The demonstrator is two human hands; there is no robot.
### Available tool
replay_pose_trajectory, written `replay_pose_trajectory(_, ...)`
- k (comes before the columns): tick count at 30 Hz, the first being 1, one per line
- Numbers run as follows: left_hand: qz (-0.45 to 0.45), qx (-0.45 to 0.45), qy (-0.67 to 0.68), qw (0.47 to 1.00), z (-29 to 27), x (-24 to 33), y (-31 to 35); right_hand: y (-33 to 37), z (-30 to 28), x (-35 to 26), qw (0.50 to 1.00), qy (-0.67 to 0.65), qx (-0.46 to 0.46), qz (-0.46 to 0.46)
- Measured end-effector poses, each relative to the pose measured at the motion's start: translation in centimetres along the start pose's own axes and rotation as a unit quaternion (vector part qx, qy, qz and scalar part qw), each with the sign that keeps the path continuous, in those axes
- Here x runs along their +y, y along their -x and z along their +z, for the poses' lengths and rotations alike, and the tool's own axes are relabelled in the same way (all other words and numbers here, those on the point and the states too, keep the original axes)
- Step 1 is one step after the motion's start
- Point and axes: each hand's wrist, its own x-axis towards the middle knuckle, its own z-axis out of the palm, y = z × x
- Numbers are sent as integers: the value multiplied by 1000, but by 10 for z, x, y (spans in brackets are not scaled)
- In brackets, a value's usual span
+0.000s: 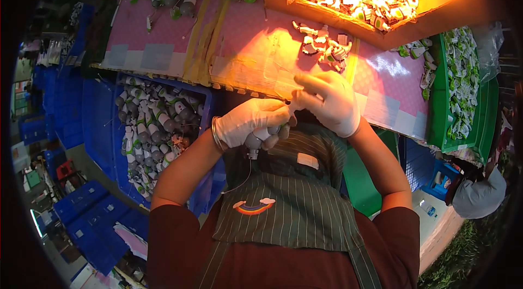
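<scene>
Close to my chest, my left hand, in a pale glove, is closed around a small toy part. The part is grey and white with a rounded grey end and a little metal-looking tip, from which a thin wire or cord hangs down over my apron. My right hand, gloved too, meets the left at the fingertips. Its thumb and forefinger are pinched at the upper end of the toy part; whatever lies between them is too small to make out.
Several white-and-black toy pieces lie on the pink bench ahead. A brightly lit cardboard box of similar pieces stands behind them. Grey-white parts fill a blue bin at left; a green crate stands at right.
</scene>
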Motion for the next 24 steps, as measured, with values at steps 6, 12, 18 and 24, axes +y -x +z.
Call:
replay_pose_trajectory(6,381,297,-496,722,-43,19,-17,26,-22,52,938,147,314,-9)
replay_pose_trajectory(12,333,470,-594,562,-111,31,-16,108,-97,151,811,403,315,283)
replay_pose_trajectory(18,362,438,-584,580,-106,52,-22,106,-89,172,726,416,259,482)
replay_pose_trajectory(24,392,533,-557,503,-161,112,-2,61,-82,160,738,420,161,503)
